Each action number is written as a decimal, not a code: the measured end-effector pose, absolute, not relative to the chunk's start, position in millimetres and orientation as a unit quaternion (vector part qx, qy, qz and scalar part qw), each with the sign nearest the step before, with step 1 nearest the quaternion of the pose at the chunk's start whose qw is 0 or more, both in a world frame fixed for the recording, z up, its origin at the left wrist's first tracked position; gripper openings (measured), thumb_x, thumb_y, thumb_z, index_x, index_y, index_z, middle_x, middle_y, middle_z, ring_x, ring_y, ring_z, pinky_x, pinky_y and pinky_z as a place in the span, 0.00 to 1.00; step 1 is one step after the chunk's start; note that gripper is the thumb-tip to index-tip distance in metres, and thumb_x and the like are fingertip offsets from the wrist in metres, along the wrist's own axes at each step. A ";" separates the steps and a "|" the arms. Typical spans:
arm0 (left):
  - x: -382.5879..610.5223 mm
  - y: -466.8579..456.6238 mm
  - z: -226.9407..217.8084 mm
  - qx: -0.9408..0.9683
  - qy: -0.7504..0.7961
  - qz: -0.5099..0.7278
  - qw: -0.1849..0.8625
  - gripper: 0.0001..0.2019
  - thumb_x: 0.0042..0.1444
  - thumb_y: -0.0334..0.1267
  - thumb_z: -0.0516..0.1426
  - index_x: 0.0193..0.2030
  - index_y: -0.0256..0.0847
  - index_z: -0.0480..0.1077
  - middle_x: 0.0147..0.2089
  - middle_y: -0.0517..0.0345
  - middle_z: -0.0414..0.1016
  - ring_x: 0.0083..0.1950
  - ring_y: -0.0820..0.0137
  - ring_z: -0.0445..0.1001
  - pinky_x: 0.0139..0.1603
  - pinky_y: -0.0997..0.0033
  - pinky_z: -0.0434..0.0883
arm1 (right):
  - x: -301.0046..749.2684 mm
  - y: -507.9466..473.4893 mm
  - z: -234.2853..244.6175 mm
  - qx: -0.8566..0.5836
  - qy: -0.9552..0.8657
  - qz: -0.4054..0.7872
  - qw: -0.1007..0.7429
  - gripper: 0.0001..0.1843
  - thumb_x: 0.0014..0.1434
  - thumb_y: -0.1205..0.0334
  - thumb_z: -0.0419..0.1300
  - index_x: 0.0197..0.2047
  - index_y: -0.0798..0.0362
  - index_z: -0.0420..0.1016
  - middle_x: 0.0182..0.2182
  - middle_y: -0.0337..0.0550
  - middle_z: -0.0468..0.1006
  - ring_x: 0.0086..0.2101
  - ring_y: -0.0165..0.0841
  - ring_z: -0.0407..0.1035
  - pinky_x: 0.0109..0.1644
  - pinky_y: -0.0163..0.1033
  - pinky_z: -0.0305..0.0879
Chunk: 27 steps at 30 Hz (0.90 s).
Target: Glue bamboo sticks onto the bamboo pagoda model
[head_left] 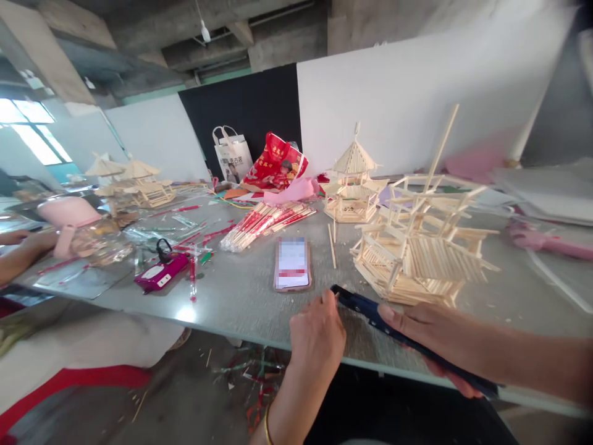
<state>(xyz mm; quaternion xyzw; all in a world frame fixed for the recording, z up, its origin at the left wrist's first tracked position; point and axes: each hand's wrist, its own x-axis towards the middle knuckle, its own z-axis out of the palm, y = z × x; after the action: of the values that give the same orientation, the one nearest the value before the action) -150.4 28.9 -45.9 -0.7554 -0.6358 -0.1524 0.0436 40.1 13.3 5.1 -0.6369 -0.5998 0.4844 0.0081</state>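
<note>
A thin dark blue tablet-like slab [370, 314] lies tilted over the grey table's front edge. My right hand [433, 337] grips it along its side, fingers under and thumb on top. My left hand [317, 334] pinches its far left corner with closed fingers. Just behind the slab stands a wooden stick pavilion model [417, 247], partly built, with one long stick poking up. A phone [291, 264] lies face up to the left of it.
A finished stick pavilion [353, 185] stands behind. Bundles of red-wrapped chopsticks [264, 224], a magenta device [162, 272], bags and more models sit on the grey table [231, 296]. Another person's arm [21, 247] rests at the far left.
</note>
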 end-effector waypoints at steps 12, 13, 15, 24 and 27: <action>-151.8 31.9 -42.4 -0.785 -0.597 -0.132 0.098 0.10 0.61 0.30 0.44 0.41 0.39 0.65 0.29 0.52 0.74 0.31 0.61 0.76 0.27 0.68 0.67 | 38.9 22.0 0.7 -0.648 -0.598 0.472 -0.009 0.33 0.55 0.36 0.51 0.13 0.55 0.57 0.09 0.37 0.60 0.08 0.25 0.56 0.10 0.31 0.54; -152.2 32.6 -41.7 -0.788 -0.593 -0.131 0.101 0.10 0.61 0.29 0.44 0.41 0.39 0.65 0.29 0.52 0.74 0.30 0.61 0.76 0.27 0.68 0.67 | 40.3 22.9 -0.1 -0.647 -0.598 0.474 -0.006 0.31 0.54 0.37 0.52 0.14 0.55 0.57 0.09 0.37 0.60 0.08 0.26 0.56 0.10 0.30 0.54; -153.0 33.9 -40.6 -0.793 -0.587 -0.129 0.106 0.11 0.59 0.28 0.44 0.41 0.38 0.65 0.29 0.52 0.74 0.29 0.61 0.76 0.26 0.68 0.68 | 42.2 24.0 -1.9 -0.644 -0.596 0.479 -0.002 0.30 0.53 0.38 0.54 0.15 0.54 0.58 0.09 0.36 0.61 0.09 0.26 0.57 0.10 0.30 0.54; -152.8 38.3 -41.4 -0.795 -0.584 -0.131 0.101 0.10 0.58 0.27 0.44 0.40 0.39 0.65 0.28 0.54 0.74 0.28 0.61 0.76 0.25 0.67 0.69 | 35.4 27.0 5.6 -0.666 -0.599 0.444 -0.017 0.29 0.53 0.41 0.55 0.14 0.54 0.57 0.08 0.37 0.60 0.08 0.26 0.55 0.10 0.31 0.54; -152.1 39.1 -41.7 -0.788 -0.593 -0.136 0.097 0.10 0.60 0.30 0.44 0.41 0.39 0.65 0.29 0.54 0.75 0.30 0.61 0.77 0.27 0.68 0.68 | 36.2 26.7 0.1 -0.667 -0.590 0.455 0.002 0.29 0.54 0.40 0.54 0.15 0.53 0.54 0.07 0.35 0.57 0.07 0.25 0.53 0.10 0.31 0.52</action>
<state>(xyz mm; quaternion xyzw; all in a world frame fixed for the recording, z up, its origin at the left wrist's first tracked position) -152.1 39.1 -41.7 -0.7877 -0.5930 -0.1358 0.0967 36.2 26.7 0.1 -0.6670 -0.5901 0.4548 0.0020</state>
